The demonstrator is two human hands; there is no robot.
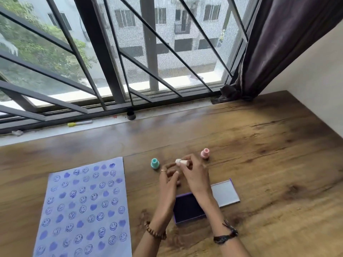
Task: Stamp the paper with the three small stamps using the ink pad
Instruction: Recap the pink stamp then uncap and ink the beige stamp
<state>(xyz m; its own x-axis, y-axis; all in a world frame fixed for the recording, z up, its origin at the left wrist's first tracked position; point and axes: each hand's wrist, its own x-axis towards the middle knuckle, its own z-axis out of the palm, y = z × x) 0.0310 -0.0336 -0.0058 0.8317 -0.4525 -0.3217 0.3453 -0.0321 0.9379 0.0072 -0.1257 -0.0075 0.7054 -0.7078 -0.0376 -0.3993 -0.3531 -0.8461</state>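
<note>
Yellow marker [79, 123] + black cap [131, 115] on sill; curtain [282, 43] rt.

We see the stamped paper [83, 208] at lower left of the wooden table [259, 164], the open ink pad [189, 208] at lower centre, and two stamps [155, 163] [205, 153] standing above it, flanking both hands [193, 175].

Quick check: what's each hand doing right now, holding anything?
Left hand: fingers loosely curled beside the right hand; whether it touches the stamp cannot be told.
Right hand: closed on the small white plastic stamp, pinched at the fingertips.
</note>
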